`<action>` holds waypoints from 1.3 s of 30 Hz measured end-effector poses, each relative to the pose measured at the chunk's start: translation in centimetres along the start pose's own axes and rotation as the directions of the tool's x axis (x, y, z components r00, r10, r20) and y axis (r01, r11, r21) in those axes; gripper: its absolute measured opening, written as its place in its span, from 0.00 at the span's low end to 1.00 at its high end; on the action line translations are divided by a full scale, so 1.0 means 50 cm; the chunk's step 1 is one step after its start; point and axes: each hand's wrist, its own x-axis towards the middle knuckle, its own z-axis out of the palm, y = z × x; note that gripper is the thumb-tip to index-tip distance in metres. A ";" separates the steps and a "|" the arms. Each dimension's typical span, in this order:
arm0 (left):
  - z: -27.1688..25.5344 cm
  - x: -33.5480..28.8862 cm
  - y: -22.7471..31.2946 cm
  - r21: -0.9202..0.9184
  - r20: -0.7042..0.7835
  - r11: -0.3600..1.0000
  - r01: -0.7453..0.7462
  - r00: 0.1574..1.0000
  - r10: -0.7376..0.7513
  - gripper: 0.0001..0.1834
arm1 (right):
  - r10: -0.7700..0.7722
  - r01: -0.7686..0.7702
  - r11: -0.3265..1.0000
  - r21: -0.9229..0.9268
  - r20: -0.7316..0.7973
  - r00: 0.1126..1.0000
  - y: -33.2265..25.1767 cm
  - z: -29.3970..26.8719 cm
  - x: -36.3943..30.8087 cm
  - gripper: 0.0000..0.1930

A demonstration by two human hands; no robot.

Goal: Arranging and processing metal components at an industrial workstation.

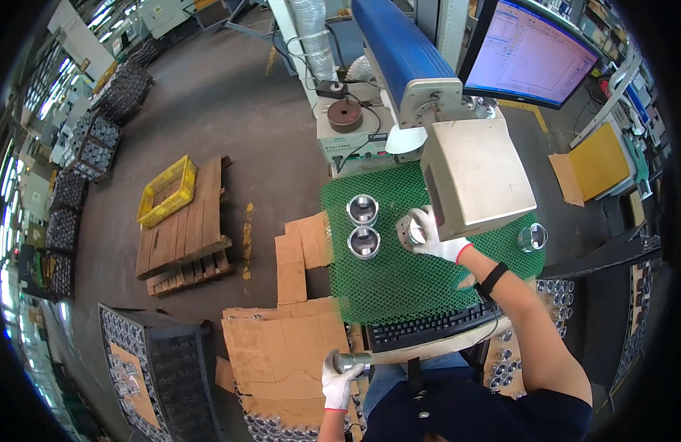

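Note:
My right hand (434, 237), in a white glove, grips a round metal piston (412, 230) on the green mesh mat (399, 287), beside the beige box-shaped machine head (482, 177). The head hides part of that hand's fingers. Low at the left, beyond the table's front edge, my gloved left hand (337, 383) is closed around another metal piston (353, 361), held sideways. Two shiny pistons, one farther (362, 210) and one nearer (364, 242), stand hollow side up on the mat's left part. A single piston (533, 237) sits at its right edge.
A black keyboard (429, 328) lies along the table's front edge. Cardboard (289, 353) covers stacked parts at the left. Behind stand a blue machine column (403, 48) and a lit monitor (530, 51). A yellow crate (167, 191) rests on a wooden pallet (182, 236).

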 end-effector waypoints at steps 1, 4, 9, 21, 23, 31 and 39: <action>-0.006 -0.003 -0.008 -0.058 -0.031 0.998 -0.006 1.000 0.004 0.50 | -0.004 0.004 1.000 -0.004 0.000 1.000 0.001 -0.001 0.000 0.45; -0.023 -0.015 -0.013 -0.153 -0.042 0.988 0.022 0.999 -0.028 0.51 | 0.044 -0.046 0.998 0.052 0.041 0.998 0.015 -0.014 0.001 0.43; -0.074 -0.051 -0.048 -0.057 -0.075 0.998 -0.021 0.997 0.017 0.50 | -0.344 0.334 0.901 -0.278 0.012 0.939 -0.033 -0.051 0.012 0.33; -0.051 -0.058 0.092 0.642 -0.114 0.735 -0.219 0.921 0.373 0.58 | 0.029 -0.104 0.979 -0.175 -0.385 0.923 -0.136 -0.020 -0.025 0.23; -0.033 -0.075 0.160 0.704 -0.029 0.626 -0.335 0.867 0.497 0.57 | -0.031 -0.092 0.967 -0.238 -0.466 0.884 -0.163 -0.040 -0.091 0.24; -0.023 -0.097 0.258 0.711 0.072 0.550 -0.438 0.823 0.563 0.57 | 0.000 -0.020 0.998 -0.064 -0.290 0.957 -0.161 0.056 -0.403 0.19; 0.012 -0.037 0.152 -0.259 0.287 0.921 -0.291 0.887 0.361 0.52 | 0.144 -0.324 0.794 0.515 0.358 0.923 -0.309 0.065 -0.434 0.24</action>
